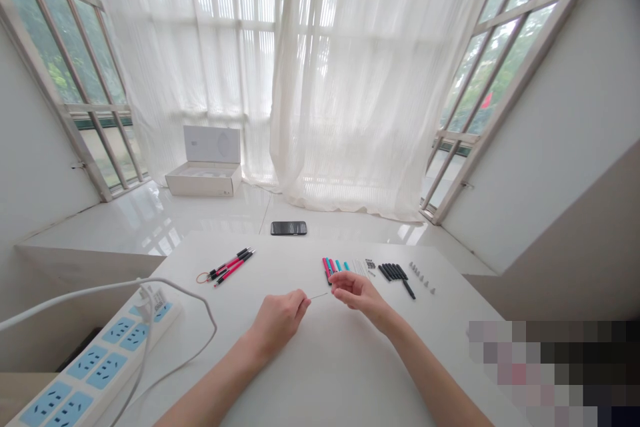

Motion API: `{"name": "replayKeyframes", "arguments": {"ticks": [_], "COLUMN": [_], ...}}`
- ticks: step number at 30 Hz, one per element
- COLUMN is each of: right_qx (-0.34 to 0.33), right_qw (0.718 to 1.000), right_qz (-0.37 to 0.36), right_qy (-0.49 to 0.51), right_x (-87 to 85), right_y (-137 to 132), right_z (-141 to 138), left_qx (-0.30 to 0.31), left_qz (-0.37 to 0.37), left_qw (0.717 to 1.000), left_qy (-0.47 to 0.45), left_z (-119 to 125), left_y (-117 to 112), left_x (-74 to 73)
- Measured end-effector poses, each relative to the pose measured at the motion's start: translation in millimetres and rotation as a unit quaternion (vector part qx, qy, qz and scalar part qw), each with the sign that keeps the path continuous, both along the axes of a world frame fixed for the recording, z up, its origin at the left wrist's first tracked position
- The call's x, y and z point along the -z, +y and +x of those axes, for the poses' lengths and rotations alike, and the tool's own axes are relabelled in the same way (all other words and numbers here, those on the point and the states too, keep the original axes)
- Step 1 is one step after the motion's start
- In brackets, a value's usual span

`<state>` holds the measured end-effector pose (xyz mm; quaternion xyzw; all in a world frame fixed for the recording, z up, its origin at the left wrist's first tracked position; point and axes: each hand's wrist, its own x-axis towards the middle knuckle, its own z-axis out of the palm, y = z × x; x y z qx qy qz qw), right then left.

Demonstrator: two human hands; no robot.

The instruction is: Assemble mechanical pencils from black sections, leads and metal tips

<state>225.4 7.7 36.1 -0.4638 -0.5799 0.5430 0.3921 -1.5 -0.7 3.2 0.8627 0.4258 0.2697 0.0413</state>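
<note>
A thin, wire-like rod (319, 295) points right from my left hand (281, 320), whose fingers are pinched around its left end. Near the rod's other end is my right hand (361, 295), with fingers curved and a gap between thumb and forefinger. Whether anything tiny sits at those fingertips I cannot make out. Just behind the right hand lie pink and teal pen barrels (338, 265), partly covered by it. Thin white rods (359, 269), small metal pieces (370, 265), black tubes (393, 271) and a row of small grey cone tips (421, 278) continue to the right.
Pink and black pens (233, 267) lie at the table's left with an orange ring. A phone (289, 228) rests beyond the far edge, and an opened white box (203, 177) stands on the sill. At the left are a power strip (100, 370) and its looping cable (213, 320).
</note>
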Motion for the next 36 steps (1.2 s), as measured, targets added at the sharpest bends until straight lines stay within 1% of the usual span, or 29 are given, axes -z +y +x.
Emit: {"name": "replayKeyframes", "arguments": {"ticks": [4, 7, 9, 12, 14, 17, 20, 22, 24, 26, 28, 30, 31, 33, 36], "right_qx": [-0.002, 0.018, 0.050, 0.106, 0.126, 0.117, 0.072, 0.054, 0.080, 0.151, 0.240, 0.307, 0.323, 0.328, 0.303], "right_qw": [0.996, 0.994, 0.991, 0.984, 0.982, 0.984, 0.989, 0.992, 0.993, 0.986, 0.962, 0.926, 0.909, 0.884, 0.863], "right_qz": [-0.042, -0.042, -0.031, -0.010, -0.003, -0.003, -0.006, 0.001, 0.026, 0.068, 0.112, 0.148, 0.158, 0.167, 0.171], "right_qy": [0.073, 0.102, 0.120, 0.142, 0.141, 0.135, 0.128, 0.110, 0.080, 0.025, -0.060, -0.161, -0.209, -0.288, -0.366], "right_x": [10.8, 17.4, 16.7, 10.5, 7.2, 6.8, 8.8, 9.3, 9.6, 11.5, 16.1, 22.9, 26.6, 33.8, 41.8], "right_y": [-8, -8, -5, 0, 2, 0, -3, -2, 3, 11, 20, 26, 28, 31, 32], "right_z": [-29, -41, -38, -26, -21, -24, -33, -33, -23, -3, 21, 42, 51, 62, 67], "left_qx": [0.003, -0.001, -0.001, -0.001, 0.001, 0.021, 0.054, 0.073, 0.081, 0.079, 0.071, 0.069, 0.069, 0.073, 0.080], "left_qz": [0.011, 0.015, 0.015, 0.016, 0.016, 0.011, 0.003, -0.005, -0.013, -0.014, -0.007, 0.005, 0.011, 0.019, 0.024], "left_qw": [1.000, 0.999, 1.000, 1.000, 1.000, 1.000, 0.999, 0.997, 0.997, 0.996, 0.995, 0.993, 0.992, 0.991, 0.990], "left_qy": [-0.024, -0.029, -0.026, -0.021, -0.019, -0.017, -0.001, 0.003, -0.013, -0.043, -0.076, -0.101, -0.108, -0.112, -0.114], "left_z": [0, 0, 1, 1, 1, 1, 0, 1, 1, 1, 0, -1, -2, -3, -3], "left_y": [-1, -1, -1, 0, 1, 1, 0, -1, -2, -2, -1, 0, 0, 1, 1], "left_x": [-0.4, 0.1, 0.8, 1.6, 1.8, 1.4, 0.4, -0.4, -1.4, -2.6, -4.1, -5.7, -6.4, -7.4, -7.6]}}
